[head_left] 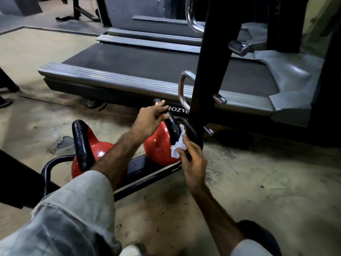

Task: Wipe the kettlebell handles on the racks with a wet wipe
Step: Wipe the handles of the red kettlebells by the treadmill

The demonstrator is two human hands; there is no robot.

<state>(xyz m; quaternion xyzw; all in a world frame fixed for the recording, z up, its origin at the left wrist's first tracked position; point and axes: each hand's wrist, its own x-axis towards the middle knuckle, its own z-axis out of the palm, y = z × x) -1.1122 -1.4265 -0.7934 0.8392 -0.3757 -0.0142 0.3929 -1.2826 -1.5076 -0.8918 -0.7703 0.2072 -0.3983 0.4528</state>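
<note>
In the head view, the person is crouching at the lowest tier of a black rack [147,174], where two red kettlebells are sitting. The left hand [149,120] is curling its fingers over the top of the black handle [172,126] of the right kettlebell [157,145], gripping it to steady the bell. The right hand [191,163] is pinching a crumpled white wet wipe [178,146] and pressing it against the near leg of that same handle, at about 4 o'clock from the left hand.

To do this step well, I think the right hand should be wrapping the wipe around the bar and sliding along the whole arc, while the left hand is shifting away so that the covered top part also gets wiped. The paint looks rough, so the thin wipe may be tearing if it is rubbed hard.

The second kettlebell [86,156] is standing at 9 o'clock from the first one, with its handle [82,143] free, and it is probably waiting for its turn. The left forearm is crossing in front of it.

The black upright post [204,71] of the rack is rising just beside the wiped handle at 3 o'clock, with chrome pegs [219,99] sticking out, so room for the right hand is narrow there. A treadmill [147,67] is lying behind at 12 o'clock, on the stained concrete floor [258,172].
</note>
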